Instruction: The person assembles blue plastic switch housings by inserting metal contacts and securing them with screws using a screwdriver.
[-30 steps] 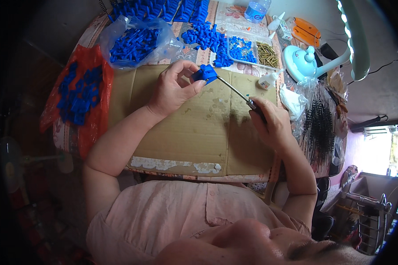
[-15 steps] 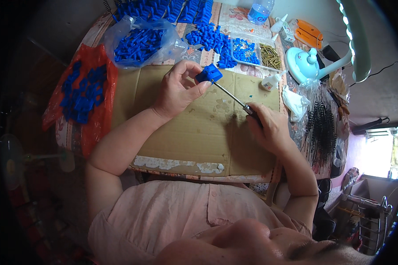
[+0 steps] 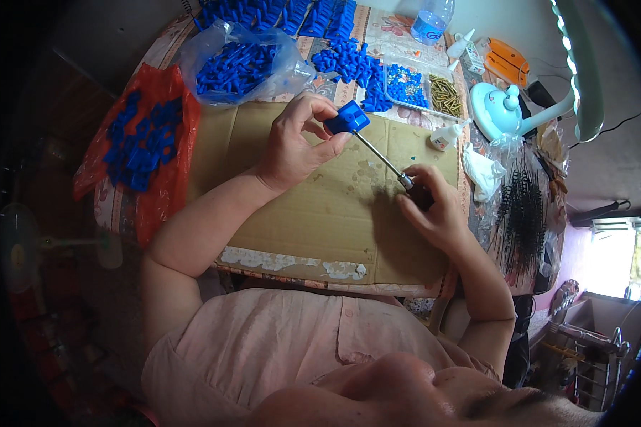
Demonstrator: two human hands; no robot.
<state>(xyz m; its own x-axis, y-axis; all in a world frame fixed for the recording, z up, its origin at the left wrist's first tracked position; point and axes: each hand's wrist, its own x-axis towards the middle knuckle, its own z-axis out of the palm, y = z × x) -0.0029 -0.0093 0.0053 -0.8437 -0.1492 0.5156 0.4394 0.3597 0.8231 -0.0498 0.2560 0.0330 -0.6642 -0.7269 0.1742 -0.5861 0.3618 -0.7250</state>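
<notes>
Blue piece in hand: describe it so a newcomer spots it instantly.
Find the big brown cardboard sheet. Near its far edge, the left hand pinches a chunky blue piece. Unlike the loose blue parts beyond the sheet, it's hand-held, at the tip of a metal-shafted tool.

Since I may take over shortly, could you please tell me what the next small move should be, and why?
Probably a slight turn of the screwdriver by the right hand, since its tip appears to meet the blue piece pinched in the left hand; whether the tip is seated cannot be seen.
</notes>
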